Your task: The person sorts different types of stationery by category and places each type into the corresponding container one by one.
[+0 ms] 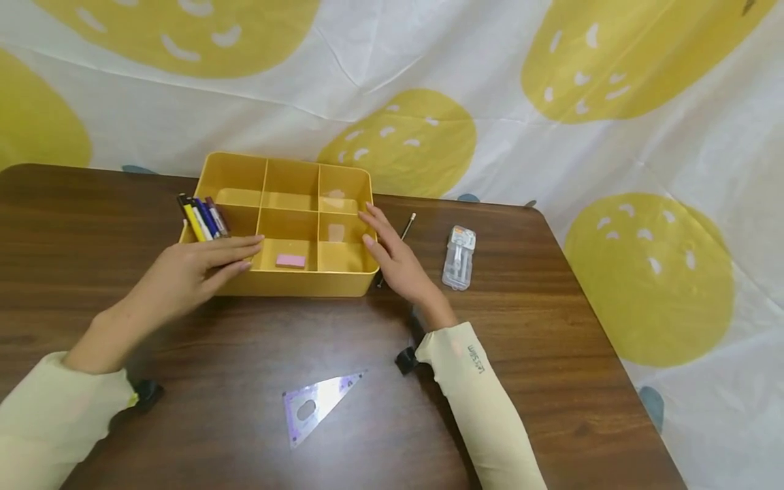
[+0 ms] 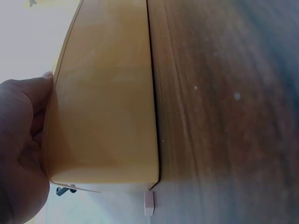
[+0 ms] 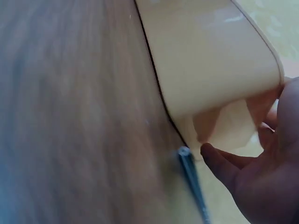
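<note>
A yellow divided box (image 1: 294,284) stands at the back of the table. My left hand (image 1: 190,272) rests at its front left rim, fingers reaching straight over the edge. In the left wrist view, that hand (image 2: 23,149) lies along the box's rim, its fingertips partly hidden. At the box's right side, my right hand (image 1: 401,269) touches the wall with loosely spread fingers. Several pens (image 1: 205,218) lean in the front left compartment. A pink eraser (image 1: 290,260) lies in the front middle one. Close by the right hand is a dark pencil (image 3: 192,182) on the table.
A clear plastic case (image 1: 458,258) lies on the table right of the box. Nearer the front lies a transparent set square (image 1: 324,398) with purple edges. A small pinkish block (image 2: 148,203) shows beside the box's end. A patterned curtain (image 1: 416,41) hangs behind the table.
</note>
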`<state>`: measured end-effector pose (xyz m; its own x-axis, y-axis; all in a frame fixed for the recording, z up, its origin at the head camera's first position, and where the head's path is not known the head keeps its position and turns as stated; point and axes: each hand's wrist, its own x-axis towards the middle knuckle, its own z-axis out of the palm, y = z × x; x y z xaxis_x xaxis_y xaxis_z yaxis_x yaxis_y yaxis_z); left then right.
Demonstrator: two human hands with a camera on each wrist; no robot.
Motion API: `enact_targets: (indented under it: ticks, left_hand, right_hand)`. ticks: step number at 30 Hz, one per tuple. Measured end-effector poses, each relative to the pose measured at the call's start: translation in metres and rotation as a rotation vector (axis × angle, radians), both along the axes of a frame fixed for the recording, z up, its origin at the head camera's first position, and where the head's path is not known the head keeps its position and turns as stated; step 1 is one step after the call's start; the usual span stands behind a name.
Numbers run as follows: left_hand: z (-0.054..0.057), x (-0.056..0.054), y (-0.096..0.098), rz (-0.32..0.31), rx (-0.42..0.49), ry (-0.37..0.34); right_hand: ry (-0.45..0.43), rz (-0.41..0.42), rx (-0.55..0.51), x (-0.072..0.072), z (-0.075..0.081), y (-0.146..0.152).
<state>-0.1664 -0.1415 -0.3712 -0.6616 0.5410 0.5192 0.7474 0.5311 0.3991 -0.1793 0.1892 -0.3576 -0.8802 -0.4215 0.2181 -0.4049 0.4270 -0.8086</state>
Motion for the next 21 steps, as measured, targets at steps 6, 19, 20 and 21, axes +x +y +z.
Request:
enact_targets:
  ticks: [6, 19, 20, 21]
  left_hand:
    - [0.0, -0.002, 0.0, -0.01, 0.007, 0.035]
    - [0.001, -0.002, 0.001, 0.006, 0.009, 0.034]
    - [0.001, -0.001, 0.001, 0.009, 0.008, 0.027]
    - [0.001, 0.0, 0.002, 0.013, 0.009, 0.021]
  right_hand:
    - [0.007, -0.066, 0.039, 0.011, 0.018, 0.008]
    - [0.106, -0.055, 0.085, 0.042, 0.02, 0.043]
    - [0.101, -0.046, 0.089, 0.046, 0.019, 0.043]
    - [0.098, -0.035, 0.094, 0.049, 0.019, 0.044]
